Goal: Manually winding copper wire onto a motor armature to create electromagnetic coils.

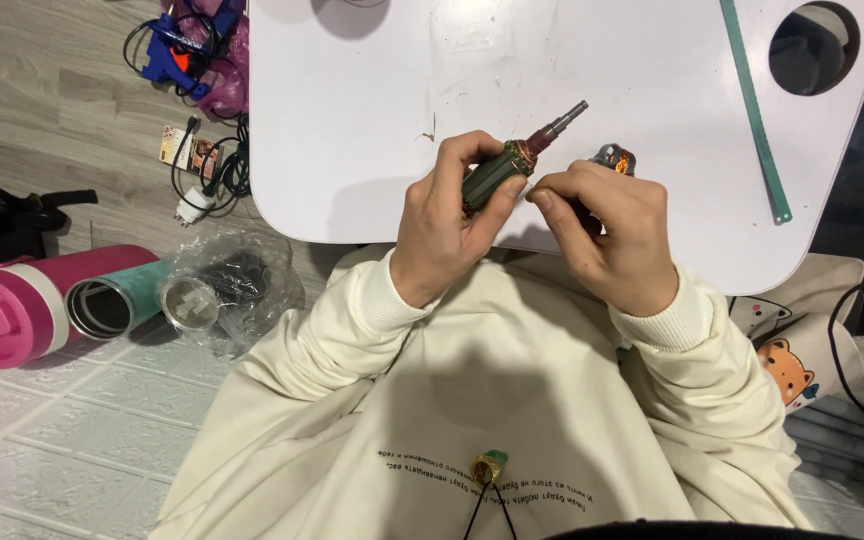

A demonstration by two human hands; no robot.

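My left hand (447,225) grips a small motor rotor (512,160) with a green body, copper windings and a steel shaft pointing up and to the right. My right hand (607,235) pinches at the rotor's copper end with thumb and forefinger, and holds a small grey and orange part (614,157) behind its fingers. Both hands hover over the near edge of a white table (552,60). Cream sleeves cover both wrists.
A green ruler (757,110) lies along the table's right side beside a round hole (814,45). On the floor at left lie a pink bottle (7,310), a teal tumbler (117,300), a plastic bag (237,285), cables with a plug (202,190) and a blue tool (177,50).
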